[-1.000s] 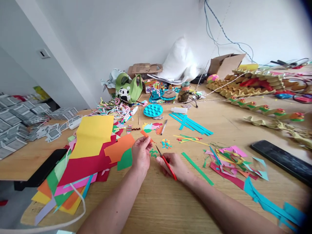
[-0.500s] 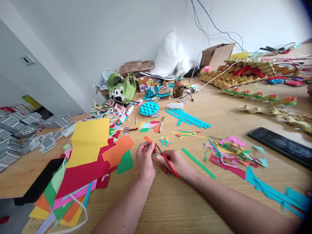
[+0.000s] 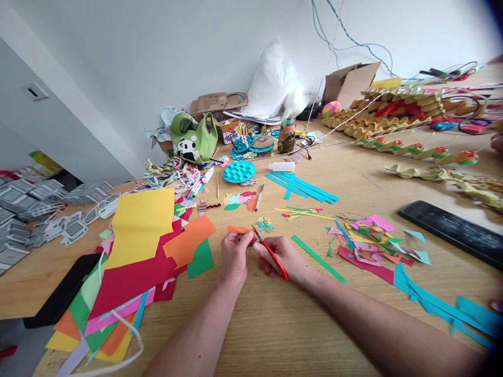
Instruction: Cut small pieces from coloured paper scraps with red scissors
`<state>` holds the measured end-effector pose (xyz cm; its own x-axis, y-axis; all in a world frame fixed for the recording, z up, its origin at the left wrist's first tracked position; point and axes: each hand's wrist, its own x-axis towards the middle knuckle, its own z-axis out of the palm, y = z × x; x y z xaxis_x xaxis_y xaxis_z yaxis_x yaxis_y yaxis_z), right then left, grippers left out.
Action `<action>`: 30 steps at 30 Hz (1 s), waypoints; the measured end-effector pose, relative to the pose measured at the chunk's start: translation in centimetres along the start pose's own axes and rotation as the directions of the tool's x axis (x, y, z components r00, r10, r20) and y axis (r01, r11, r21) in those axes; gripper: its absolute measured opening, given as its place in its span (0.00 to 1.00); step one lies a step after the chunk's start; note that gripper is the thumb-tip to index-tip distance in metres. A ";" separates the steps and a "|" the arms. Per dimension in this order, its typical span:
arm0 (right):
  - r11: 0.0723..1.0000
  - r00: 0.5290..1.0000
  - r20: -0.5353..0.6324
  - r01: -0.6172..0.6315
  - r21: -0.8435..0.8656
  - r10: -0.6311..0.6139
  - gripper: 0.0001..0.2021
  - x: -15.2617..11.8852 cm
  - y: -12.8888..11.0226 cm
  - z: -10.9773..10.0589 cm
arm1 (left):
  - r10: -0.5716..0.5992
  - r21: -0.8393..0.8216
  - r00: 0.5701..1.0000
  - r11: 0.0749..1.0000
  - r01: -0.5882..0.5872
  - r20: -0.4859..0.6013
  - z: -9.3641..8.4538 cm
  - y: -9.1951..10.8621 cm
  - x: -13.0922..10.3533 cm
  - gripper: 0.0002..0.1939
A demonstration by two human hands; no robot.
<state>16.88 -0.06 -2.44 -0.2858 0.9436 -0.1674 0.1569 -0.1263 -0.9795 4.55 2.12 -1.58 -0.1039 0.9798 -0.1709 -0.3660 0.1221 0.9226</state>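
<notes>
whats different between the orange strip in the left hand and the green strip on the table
The orange paper strip is held in the left hand, beside the red-handled scissors, while the green paper strip lies on the wooden table. The orange paper strip shows only a short length, partly covered by fingers; the green paper strip shows a longer, uncovered length. Both are narrow.

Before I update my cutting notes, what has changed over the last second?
Left hand and right hand drew closer; the held orange paper strip swung from slanted to nearly level. Both strip and red-handled scissors stayed held; the green paper strip stayed put.
</notes>
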 end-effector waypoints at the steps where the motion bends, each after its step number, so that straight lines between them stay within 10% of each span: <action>1: 1.000 1.000 0.004 -0.005 0.009 0.005 0.27 0.0 -0.1 0.0 | 0.005 0.003 1.000 1.000 -0.005 0.002 0.0 0.0 0.0 0.09; 30: 0.998 0.996 0.062 0.067 0.010 -0.068 0.26 0.1 0.4 -0.5 | 0.071 -0.013 0.995 0.997 -0.070 0.071 -0.1 -0.4 0.0 0.08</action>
<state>17.38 0.18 -2.80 -0.3541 0.9290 -0.1073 0.1279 -0.0656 -0.9896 4.58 2.04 -1.98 -0.0633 0.9948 -0.0797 -0.3695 0.0508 0.9278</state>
